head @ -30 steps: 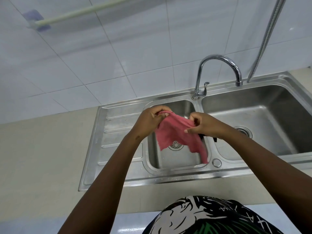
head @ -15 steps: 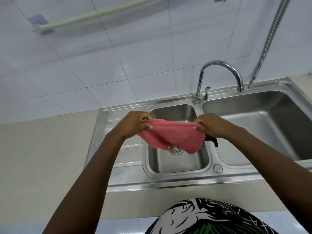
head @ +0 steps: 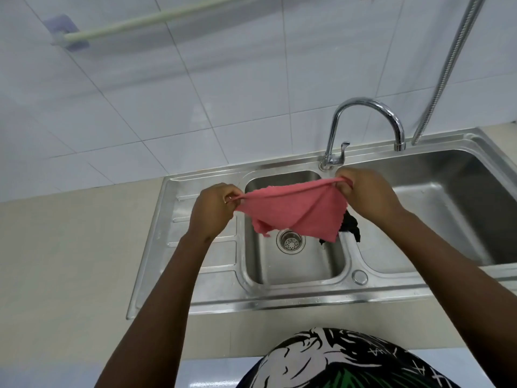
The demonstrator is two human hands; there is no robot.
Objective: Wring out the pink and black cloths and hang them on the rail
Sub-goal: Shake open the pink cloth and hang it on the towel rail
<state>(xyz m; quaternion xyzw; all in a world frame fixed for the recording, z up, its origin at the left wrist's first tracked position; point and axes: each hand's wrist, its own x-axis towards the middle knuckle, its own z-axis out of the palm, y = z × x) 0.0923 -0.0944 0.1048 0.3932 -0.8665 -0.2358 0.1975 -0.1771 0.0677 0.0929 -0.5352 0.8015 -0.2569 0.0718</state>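
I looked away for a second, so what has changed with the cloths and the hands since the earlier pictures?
Both hands drew apart and rose, spreading the bunched pink cloth flat between the left hand and the right hand. The black cloth stays beneath the right hand; the rail stays bare.

cloth (head: 296,214) btwn L hand (head: 214,211) & R hand (head: 369,196), over small basin (head: 296,264) | tap (head: 363,127) behind | rail (head: 156,21) up-left on wall
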